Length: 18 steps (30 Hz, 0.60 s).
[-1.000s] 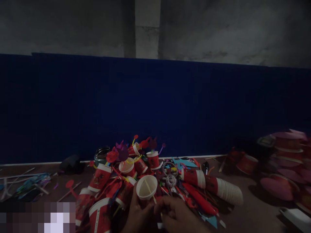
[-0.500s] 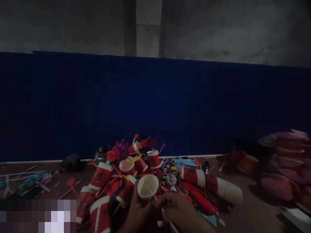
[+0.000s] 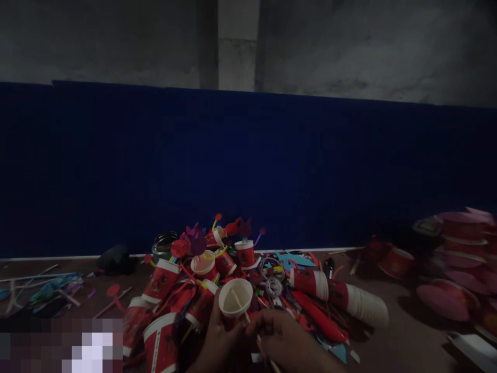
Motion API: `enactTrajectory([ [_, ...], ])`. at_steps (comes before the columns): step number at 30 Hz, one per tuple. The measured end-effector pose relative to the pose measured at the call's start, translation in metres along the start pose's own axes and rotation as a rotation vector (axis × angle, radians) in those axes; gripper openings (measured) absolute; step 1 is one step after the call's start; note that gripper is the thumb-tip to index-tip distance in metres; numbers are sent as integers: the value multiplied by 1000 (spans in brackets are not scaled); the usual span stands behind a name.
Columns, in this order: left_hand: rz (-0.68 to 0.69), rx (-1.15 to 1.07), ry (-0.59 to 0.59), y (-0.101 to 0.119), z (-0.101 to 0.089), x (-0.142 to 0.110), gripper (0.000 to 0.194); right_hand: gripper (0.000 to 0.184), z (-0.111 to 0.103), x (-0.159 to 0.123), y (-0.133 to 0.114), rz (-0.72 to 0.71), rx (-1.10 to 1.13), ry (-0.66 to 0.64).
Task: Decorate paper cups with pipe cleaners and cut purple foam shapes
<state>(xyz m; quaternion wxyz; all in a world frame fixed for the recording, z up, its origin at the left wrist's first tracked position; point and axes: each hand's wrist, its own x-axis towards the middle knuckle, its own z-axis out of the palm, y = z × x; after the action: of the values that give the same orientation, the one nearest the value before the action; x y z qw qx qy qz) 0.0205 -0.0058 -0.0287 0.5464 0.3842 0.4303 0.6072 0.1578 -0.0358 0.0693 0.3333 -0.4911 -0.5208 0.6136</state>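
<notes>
left hand [image 3: 221, 334] curls around the cup [image 3: 235, 298], fingers closed on its side, while the right hand [image 3: 254, 326] pinches the stick [image 3: 247, 316] just beside the rim. the cup sits low in the middle of view, tilted so its round mouth and pale, plain inside show; its outer wall is mostly hidden by the fingers. the stick is thin and pale yellow, slanting across the cup's mouth toward the right hand. another pale length shows below that hand, and whether it is the same piece, i cannot tell. red cups [image 3: 161, 282] with white rims crowd the left side, and a nested stack [image 3: 357, 305] lies on its side at the right.
</notes>
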Motion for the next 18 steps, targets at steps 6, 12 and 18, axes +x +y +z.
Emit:
enactTrajectory([
  [6,-2,56,-13,4,0,-1,72,23,-1,7,7,7,8,5],
  [12,30,144,-88,20,6,-5,68,22,-4,8,12,5,75,-20],
  [18,22,174,-106,27,8,-7,68,22,1,7,10,26,29,17],
])
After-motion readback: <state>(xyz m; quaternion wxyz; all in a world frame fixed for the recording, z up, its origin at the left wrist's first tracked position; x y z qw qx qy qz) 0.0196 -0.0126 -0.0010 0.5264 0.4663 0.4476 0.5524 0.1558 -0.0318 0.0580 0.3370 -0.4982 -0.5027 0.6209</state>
